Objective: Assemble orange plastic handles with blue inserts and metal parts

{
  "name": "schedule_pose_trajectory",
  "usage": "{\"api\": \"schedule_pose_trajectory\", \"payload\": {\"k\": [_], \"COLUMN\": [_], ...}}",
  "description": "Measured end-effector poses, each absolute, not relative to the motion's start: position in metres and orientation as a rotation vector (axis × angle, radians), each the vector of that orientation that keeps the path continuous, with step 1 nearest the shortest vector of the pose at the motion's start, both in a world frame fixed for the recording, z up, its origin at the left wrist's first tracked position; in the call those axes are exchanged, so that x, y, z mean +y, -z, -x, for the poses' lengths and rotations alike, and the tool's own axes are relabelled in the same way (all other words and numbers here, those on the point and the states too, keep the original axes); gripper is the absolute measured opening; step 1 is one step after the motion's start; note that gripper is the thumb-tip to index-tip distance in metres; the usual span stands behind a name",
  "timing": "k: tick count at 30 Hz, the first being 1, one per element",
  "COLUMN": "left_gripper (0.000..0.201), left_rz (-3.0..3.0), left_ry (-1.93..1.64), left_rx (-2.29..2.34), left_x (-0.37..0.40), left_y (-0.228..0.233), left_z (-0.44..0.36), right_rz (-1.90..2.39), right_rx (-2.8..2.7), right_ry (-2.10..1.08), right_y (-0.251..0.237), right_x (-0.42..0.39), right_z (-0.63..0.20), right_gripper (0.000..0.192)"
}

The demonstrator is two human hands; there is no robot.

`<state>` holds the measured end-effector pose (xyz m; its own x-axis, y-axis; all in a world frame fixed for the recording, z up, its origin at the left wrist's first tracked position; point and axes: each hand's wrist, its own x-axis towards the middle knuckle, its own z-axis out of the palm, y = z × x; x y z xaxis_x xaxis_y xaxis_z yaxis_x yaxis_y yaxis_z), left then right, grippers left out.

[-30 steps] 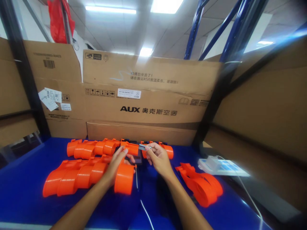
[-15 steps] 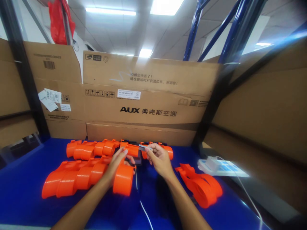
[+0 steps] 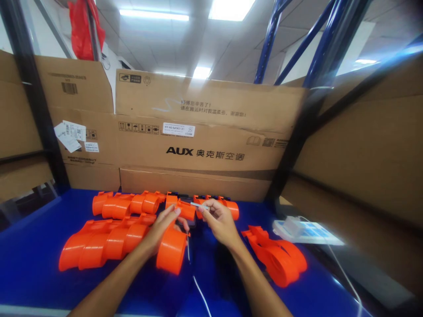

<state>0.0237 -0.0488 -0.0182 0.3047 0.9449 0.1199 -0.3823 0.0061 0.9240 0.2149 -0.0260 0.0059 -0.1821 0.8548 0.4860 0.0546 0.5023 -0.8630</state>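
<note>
Fingers of the left hand [image 3: 161,229] grip an orange plastic housing [image 3: 172,248]; the right hand [image 3: 220,222] pinches what looks like a small metal blade [image 3: 199,204] just above it. Trimming seems underway; neighbouring orange housings [image 3: 105,244] wait.

Orange housings [image 3: 109,240] crowd the left (cardboard boxes [image 3: 201,145] wall the back).
</note>
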Motion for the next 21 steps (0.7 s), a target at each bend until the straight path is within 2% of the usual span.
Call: {"api": "schedule_pose_trajectory", "payload": {"k": [11,16,21], "left_gripper": [0.053,0.054,0.058], "left_rz": [-1.222,-1.235,-1.180], "left_ry": [-1.342,-1.276,-1.388], "left_rx": [0.808,0.813,0.821], "left_x": [-0.041,-0.041,-0.042], "left_y": [0.024,0.025,0.024], "left_z": [-0.024,-0.021,-0.023], "right_rz": [0.877,0.867,0.855], "right_rx": [-1.485,-1.544,-1.499], "right_ry": [-0.703,-0.714,-0.769], "right_y": [-0.002,-0.005,-0.004], "right_x": [-0.016,-0.024,-0.026], "right_z": [-0.217,-0.215,-0.210], "right_gripper": [0.033,0.029,0.041]}}
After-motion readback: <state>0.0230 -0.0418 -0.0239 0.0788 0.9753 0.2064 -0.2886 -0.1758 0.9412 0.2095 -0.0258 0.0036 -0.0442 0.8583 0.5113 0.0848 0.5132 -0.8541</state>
